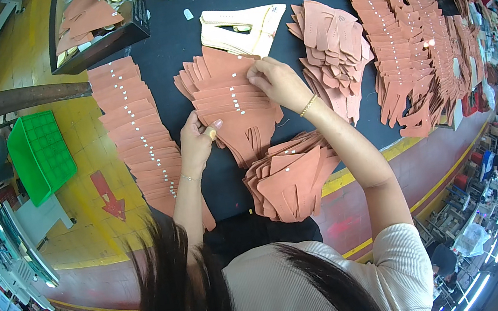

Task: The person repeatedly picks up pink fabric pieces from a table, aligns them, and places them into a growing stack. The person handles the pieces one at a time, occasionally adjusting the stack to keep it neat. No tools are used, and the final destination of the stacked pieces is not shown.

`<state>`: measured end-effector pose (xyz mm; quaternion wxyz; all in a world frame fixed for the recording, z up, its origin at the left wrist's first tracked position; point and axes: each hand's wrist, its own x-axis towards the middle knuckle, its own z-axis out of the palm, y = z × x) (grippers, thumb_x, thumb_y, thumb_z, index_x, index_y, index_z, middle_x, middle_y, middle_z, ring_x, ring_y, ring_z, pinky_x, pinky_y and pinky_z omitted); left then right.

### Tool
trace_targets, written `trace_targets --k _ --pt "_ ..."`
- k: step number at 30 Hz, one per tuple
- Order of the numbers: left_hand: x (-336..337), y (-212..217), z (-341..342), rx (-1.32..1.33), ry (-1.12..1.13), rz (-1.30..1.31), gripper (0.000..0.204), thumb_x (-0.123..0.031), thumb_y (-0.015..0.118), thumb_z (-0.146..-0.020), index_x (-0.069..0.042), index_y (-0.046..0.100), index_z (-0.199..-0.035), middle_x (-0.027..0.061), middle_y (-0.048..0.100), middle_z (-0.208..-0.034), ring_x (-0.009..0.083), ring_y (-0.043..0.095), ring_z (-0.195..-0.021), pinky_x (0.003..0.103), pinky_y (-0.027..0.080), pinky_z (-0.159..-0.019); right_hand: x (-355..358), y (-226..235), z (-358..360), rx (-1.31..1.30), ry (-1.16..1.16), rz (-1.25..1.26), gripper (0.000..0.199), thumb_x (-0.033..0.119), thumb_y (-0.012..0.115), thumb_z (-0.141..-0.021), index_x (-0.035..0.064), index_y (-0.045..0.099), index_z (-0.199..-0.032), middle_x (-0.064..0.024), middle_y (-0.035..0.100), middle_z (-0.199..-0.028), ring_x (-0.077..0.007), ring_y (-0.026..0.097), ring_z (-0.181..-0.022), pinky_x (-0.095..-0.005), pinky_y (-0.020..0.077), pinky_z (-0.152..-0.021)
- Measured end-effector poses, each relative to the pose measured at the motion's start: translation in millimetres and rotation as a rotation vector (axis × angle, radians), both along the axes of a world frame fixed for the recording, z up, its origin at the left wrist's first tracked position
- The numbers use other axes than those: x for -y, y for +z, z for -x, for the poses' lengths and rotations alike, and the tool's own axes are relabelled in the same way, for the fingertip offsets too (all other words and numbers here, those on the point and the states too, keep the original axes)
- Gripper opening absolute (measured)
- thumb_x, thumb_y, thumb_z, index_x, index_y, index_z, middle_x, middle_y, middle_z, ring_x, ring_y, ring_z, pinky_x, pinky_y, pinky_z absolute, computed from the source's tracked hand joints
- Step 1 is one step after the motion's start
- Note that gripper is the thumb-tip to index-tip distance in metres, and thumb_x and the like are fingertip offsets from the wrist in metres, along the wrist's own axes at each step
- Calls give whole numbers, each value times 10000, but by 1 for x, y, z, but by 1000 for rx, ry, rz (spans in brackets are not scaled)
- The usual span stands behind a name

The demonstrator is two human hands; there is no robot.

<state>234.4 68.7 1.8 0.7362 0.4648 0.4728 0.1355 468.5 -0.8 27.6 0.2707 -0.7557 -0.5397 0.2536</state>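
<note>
Dark hair (168,283) hangs nearest the camera. From my remote station I log a fan of reddish-brown cut pieces (222,105) on the black table (171,41), between a long overlapped row (135,124) and a pinkish pile (336,46). Left hand (197,144): fingers part-curled at the fan's left edge. Right hand (280,83): fingers bent inward, upper right edge. Whether either grips a piece, I cannot tell.
</note>
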Motion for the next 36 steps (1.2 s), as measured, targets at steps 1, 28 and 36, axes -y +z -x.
trace_targets --k 1,28,36 --pt "0 0 0 -2 -1 -1 318 27 682 -874 29 569 -1171 90 679 -1070 122 641 -944 269 511 -846 2 2 1 -67 -18 12 119 104 675 -843 80 631 -951 -115 602 -950 -328 609 -941 -415 485 -830" --pt "1 -2 1 62 80 173 329 -277 523 -1031 -40 549 -1258 64 632 -1141 143 642 -1014 349 565 -805 18 0 27 -120 177 87 142 110 717 -825 44 674 -943 -97 642 -925 -245 656 -829 -351 523 -757" --pt "1 2 2 77 43 171 297 -175 504 -1025 -47 534 -1292 67 622 -1196 162 631 -1057 372 550 -859 14 -3 28 -128 121 79 85 84 687 -829 36 658 -893 -100 643 -896 -245 656 -790 -354 523 -737"
